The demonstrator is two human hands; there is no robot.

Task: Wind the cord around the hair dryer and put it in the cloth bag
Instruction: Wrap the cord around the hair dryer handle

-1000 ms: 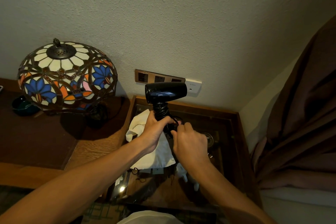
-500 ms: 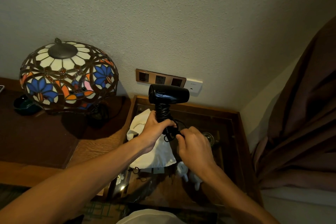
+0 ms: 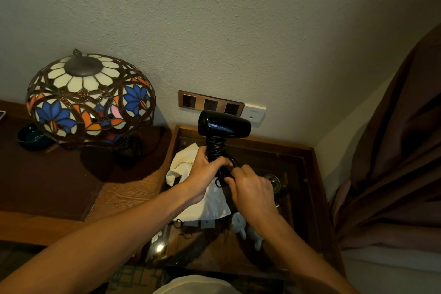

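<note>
Above the glass-topped table's [image 3: 307, 164] rear-left corner, left hand [image 3: 205, 172] grips the upright hair dryer's [image 3: 224, 124] cord-wrapped [image 3: 216, 149] handle, right hand [image 3: 250, 188] pinching cord beneath, cloth bag [image 3: 205, 203] lying below.

Cord [image 3: 220, 180] end hidden behind right hand [image 3: 250, 188]

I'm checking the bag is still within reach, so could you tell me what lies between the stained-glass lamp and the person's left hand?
Head view: the white cloth bag sits there, just behind the left hand.
</note>
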